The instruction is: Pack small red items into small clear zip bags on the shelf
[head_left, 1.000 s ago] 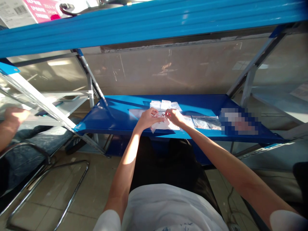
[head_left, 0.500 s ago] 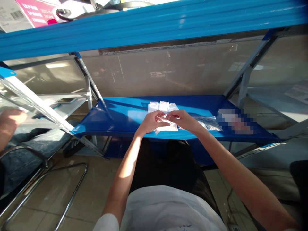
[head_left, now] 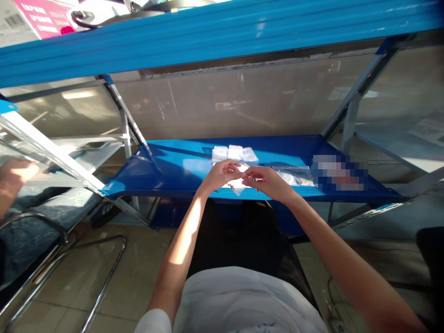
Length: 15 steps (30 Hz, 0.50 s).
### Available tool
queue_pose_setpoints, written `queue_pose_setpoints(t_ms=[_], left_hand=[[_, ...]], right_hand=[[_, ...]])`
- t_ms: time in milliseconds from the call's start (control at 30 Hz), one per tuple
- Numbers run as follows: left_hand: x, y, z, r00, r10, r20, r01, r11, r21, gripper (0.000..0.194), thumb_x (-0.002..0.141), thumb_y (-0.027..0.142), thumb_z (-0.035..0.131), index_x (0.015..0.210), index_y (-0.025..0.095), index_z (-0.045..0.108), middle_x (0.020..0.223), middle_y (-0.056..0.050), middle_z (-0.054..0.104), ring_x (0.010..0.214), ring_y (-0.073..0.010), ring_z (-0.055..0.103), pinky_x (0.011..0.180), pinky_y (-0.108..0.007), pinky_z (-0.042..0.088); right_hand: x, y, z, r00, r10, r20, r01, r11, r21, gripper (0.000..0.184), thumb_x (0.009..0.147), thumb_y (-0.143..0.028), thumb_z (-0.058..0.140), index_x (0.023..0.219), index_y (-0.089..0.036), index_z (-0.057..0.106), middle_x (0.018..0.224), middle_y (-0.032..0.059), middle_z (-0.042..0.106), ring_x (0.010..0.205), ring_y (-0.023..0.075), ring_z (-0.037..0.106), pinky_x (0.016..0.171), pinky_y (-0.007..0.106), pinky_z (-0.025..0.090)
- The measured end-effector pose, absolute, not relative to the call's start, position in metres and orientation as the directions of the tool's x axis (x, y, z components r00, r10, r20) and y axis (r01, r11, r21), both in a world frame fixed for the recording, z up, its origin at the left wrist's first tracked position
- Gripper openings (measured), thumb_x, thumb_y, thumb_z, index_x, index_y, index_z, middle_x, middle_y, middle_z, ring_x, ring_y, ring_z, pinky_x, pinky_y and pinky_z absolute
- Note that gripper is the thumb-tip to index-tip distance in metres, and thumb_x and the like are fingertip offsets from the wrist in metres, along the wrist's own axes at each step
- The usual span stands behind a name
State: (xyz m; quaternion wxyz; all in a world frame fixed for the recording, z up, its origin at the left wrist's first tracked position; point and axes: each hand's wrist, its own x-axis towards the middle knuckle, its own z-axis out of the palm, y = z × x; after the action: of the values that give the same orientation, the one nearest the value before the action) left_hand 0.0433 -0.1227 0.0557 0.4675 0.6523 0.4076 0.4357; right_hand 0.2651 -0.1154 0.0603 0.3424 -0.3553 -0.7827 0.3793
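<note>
The left hand (head_left: 222, 175) and right hand (head_left: 268, 181) — both pinched, fingertips nearly meeting — grip a small clear plastic bag (head_left: 237, 187) between them, raised off the blue steel shelf (head_left: 166, 178), near a row of similar bags (head_left: 235, 153).

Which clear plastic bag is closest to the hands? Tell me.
The bag under the left hand and right hand, its corner poking out below; the three bags behind and the bags at right lie apart.

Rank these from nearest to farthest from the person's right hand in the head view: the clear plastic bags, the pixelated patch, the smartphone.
1. Clear plastic bags, just right of the right hand.
2. Pixelated patch, farther right on the blue shelf.
3. Smartphone, far left on a white shelf.
</note>
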Motion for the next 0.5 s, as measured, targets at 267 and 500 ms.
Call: queue_pose_setpoints(t_ms=[267, 500], left_hand=[[0.045, -0.115, 0.049, 0.198, 0.962, 0.188, 0.08, -0.207, 0.975, 0.039, 0.077, 0.044, 0.09, 0.098, 0.014, 0.075, 0.094, -0.009, 0.078, 0.086, -0.0199, 0.074, 0.082, -0.033, 0.057], [0.049, -0.12, 0.054, 0.178, 0.96, 0.215, 0.17, -0.245, 0.955, 0.024, 0.082, 0.037, 0.082, 0.091, 0.016, 0.074, 0.092, -0.008, 0.078, 0.086, -0.0189, 0.073, 0.082, -0.032, 0.055]], right_hand=[[0.275, -0.113, 0.051, -0.291, 0.908, 0.303, 0.164, 0.359, -0.919, 0.046, 0.085, -0.056, 0.082, 0.115, -0.023, 0.071, 0.092, 0.0089, 0.081, 0.082, 0.0265, 0.077, 0.059, 0.032, 0.054], [0.28, -0.108, 0.043, -0.234, 0.929, 0.285, 0.162, 0.327, -0.931, 0.042, 0.084, -0.059, 0.082, 0.099, -0.02, 0.077, 0.09, 0.0103, 0.082, 0.085, 0.0272, 0.076, 0.064, 0.034, 0.057]])
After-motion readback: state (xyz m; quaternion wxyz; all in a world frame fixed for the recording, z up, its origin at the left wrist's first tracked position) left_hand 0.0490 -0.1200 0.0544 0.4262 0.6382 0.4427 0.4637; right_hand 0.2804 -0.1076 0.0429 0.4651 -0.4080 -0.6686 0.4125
